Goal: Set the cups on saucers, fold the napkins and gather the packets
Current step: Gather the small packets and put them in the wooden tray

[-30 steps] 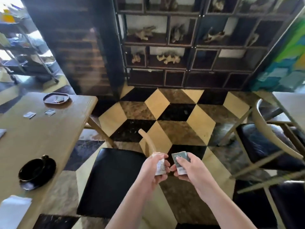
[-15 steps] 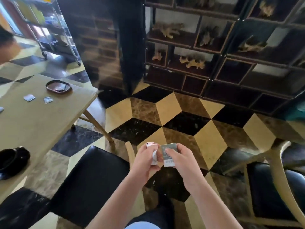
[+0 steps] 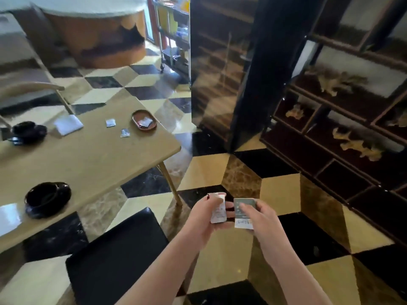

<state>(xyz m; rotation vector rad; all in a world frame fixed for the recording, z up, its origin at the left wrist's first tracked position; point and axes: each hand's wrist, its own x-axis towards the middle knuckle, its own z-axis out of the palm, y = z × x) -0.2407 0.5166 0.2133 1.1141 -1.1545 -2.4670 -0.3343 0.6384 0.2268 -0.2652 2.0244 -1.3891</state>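
My left hand point(image 3: 206, 219) grips a white packet point(image 3: 218, 213) and my right hand point(image 3: 262, 219) grips a grey-green and white packet point(image 3: 244, 213); both are held over the floor to the right of the wooden table point(image 3: 88, 159). On the table, two small packets point(image 3: 110, 123) point(image 3: 124, 133) lie loose beside a brown oval tray point(image 3: 154, 126) that holds another packet point(image 3: 145, 122). A black cup on its saucer point(image 3: 47, 199) stands near the front edge. A second black cup on a saucer point(image 3: 28, 132) stands at the far left, with a white napkin point(image 3: 68, 124) beside it. Another napkin point(image 3: 8, 216) lies at the left edge.
A black-cushioned chair point(image 3: 116, 254) stands just left of my arms, under the table's edge. A dark glossy cabinet point(image 3: 242, 73) and a shelf unit point(image 3: 352, 106) fill the right side. A wheeled cart point(image 3: 174, 34) and a round counter point(image 3: 94, 34) are behind the table.
The view has swung left, so more of the table is in sight. My hands keep hold of the two packets and have drawn slightly apart.
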